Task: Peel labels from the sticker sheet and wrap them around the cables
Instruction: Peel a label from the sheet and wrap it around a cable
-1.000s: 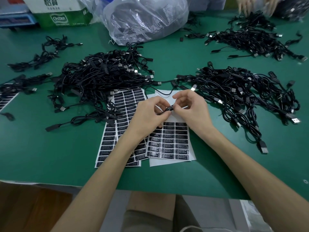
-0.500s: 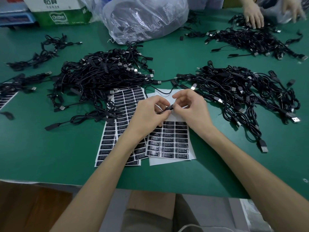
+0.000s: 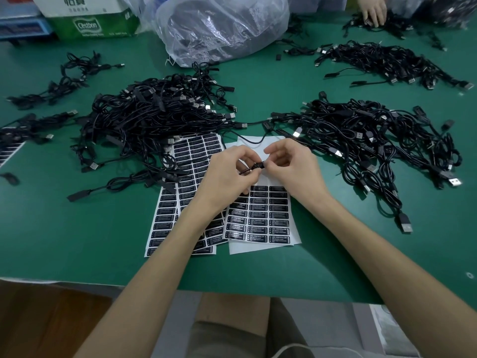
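1. As your hands meet above the top of the near sticker sheet (image 3: 260, 215), both are closed on the same short stretch of cable (image 3: 254, 167): your left hand (image 3: 227, 174) pinches its left end with curled fingers, and your right hand (image 3: 291, 169) nips the right end between thumb and forefinger.
2. The held stretch runs left to right between your hands, tipped slightly upward toward the right. Neither hand is nearer; it lies squarely between them, lifted off the paper.
3. A darker, thicker part sits at the middle of that stretch. You cannot tell from here whether it is a label partly wrapped or the cable's own block, so judge the wrap by feel.
4. I'd say the step in hand is closing the label round the cable. Roll across the long axis, not along it, or the ends may meet crooked.
5. The bare upper rows of the sheet lie right under your hands; the remaining labels are below, toward you.
6. A second sheet (image 3: 191, 156) lies just left, partly under the first and under your left forearm.
7. The left pile of cables (image 3: 154, 117) sits beyond your left hand and the right pile (image 3: 361, 135) beyond your right, both on the green table (image 3: 77, 228).
8. Farther off are a plastic bag (image 3: 222, 27) and another person's hand (image 3: 374, 9).
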`<state>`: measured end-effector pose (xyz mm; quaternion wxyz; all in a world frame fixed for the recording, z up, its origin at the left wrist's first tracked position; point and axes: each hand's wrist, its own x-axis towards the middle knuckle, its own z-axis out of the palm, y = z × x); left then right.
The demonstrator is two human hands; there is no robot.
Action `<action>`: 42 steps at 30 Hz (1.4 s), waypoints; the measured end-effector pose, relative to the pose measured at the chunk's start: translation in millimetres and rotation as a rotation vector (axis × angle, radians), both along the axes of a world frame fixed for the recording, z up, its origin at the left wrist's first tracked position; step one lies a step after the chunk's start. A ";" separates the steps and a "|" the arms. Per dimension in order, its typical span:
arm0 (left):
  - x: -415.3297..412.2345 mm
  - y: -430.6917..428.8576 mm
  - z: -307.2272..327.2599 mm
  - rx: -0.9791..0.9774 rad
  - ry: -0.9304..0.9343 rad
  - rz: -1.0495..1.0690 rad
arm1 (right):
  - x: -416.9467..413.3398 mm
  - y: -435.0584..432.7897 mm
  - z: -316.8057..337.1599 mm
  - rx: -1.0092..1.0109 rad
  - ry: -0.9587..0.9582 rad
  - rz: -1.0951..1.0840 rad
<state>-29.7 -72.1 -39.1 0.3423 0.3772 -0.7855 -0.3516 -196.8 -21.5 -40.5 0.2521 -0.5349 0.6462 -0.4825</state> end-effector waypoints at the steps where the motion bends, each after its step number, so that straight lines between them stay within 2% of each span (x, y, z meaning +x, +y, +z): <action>1: 0.1 -0.2 -0.4 0.001 0.002 0.001 | -0.1 0.1 -0.1 0.005 0.001 0.000; 11: -0.4 -1.3 -1.0 0.043 0.052 0.024 | -1.8 -3.2 -2.3 0.020 -0.016 -0.032; 16: -0.2 -1.6 -1.2 0.058 0.076 0.023 | -3.8 -4.7 -2.1 0.035 -0.122 -0.068; 27: 0.2 -2.5 -0.4 0.050 0.087 -0.004 | -4.1 -0.6 2.0 -0.001 -0.160 0.059; 37: -1.1 -3.4 -2.4 0.180 0.110 0.012 | -6.8 -1.3 3.6 -0.016 -0.422 0.003; 42: -0.6 -2.5 -1.2 0.178 0.098 0.006 | -6.2 -0.1 1.4 -0.009 -0.346 0.069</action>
